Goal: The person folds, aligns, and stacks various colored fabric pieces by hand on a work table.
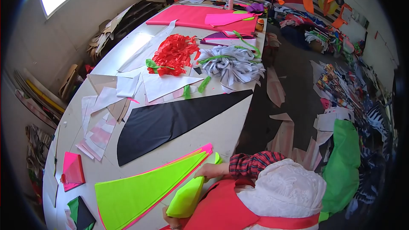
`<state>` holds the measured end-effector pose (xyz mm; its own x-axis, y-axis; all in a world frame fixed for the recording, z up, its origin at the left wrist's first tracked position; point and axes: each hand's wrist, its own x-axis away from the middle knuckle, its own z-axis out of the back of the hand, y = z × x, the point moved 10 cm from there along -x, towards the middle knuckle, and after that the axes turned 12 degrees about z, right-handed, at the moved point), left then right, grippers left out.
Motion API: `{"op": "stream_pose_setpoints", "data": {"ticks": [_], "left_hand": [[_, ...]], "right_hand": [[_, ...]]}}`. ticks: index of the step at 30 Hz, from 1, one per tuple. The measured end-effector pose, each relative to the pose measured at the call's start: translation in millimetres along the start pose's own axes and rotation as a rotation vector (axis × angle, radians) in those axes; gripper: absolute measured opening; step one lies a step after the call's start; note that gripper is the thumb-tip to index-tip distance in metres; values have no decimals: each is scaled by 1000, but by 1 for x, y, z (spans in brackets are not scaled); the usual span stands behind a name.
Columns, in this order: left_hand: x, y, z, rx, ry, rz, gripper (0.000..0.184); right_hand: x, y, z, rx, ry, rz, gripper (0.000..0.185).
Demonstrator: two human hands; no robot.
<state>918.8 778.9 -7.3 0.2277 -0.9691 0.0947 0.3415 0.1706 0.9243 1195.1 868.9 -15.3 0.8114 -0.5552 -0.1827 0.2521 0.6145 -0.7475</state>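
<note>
A folded piece of lime-green fabric (185, 198) hangs at the table's near edge, between my two hands. My right hand (211, 170), coming out of a plaid cuff, is closed on its upper end. At its lower end is my left hand (171, 219), mostly hidden by the cloth and the frame's bottom, with its fingers seemingly closed around the edge. Just beyond lies a stack of long lime-green wedge-shaped panels (140, 191), with pink and orange edges showing beneath. A small lime-green end (218, 158) sticks up beside my right hand.
A large black fabric panel (170, 123) lies across the white table (76, 132). Farther along are a heap of red strips (174, 53), a bundle of white strips (234, 66) and pink cloth (183, 16). Scraps cover the floor at right, near green cloth (343, 166).
</note>
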Motion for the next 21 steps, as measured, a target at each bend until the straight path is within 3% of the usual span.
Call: {"op": "stream_pose_setpoints", "data": {"ticks": [3,8,12,13,16,17,18,19,21], "left_hand": [[-2,-13,-3,-53,-49,27,23],[-11,-69,-19,-405,-192,221,24],[-18,-57,-41,-298,-287,61,27],[-20,-48,-41,-270,-318,132,31],[-48,-45,-20,-386,-234,-114,33],[-57,-19,-20,-319,-338,6,33],[-72,-19,-15,-447,-365,140,31],[-86,-15,-6,-557,-342,235,31],[-112,11,5,-676,-228,227,35]], "right_hand": [[8,5,0,-25,56,28,36],[20,23,-12,15,73,-22,41],[27,38,-14,-33,42,-68,42],[28,42,-15,-50,56,-73,42],[23,50,-4,-47,64,-122,45],[18,60,-6,-40,56,-147,45],[14,74,-11,-122,118,-87,44],[9,77,-13,-217,-89,-261,41],[-2,62,-1,-331,-223,-393,26]]}}
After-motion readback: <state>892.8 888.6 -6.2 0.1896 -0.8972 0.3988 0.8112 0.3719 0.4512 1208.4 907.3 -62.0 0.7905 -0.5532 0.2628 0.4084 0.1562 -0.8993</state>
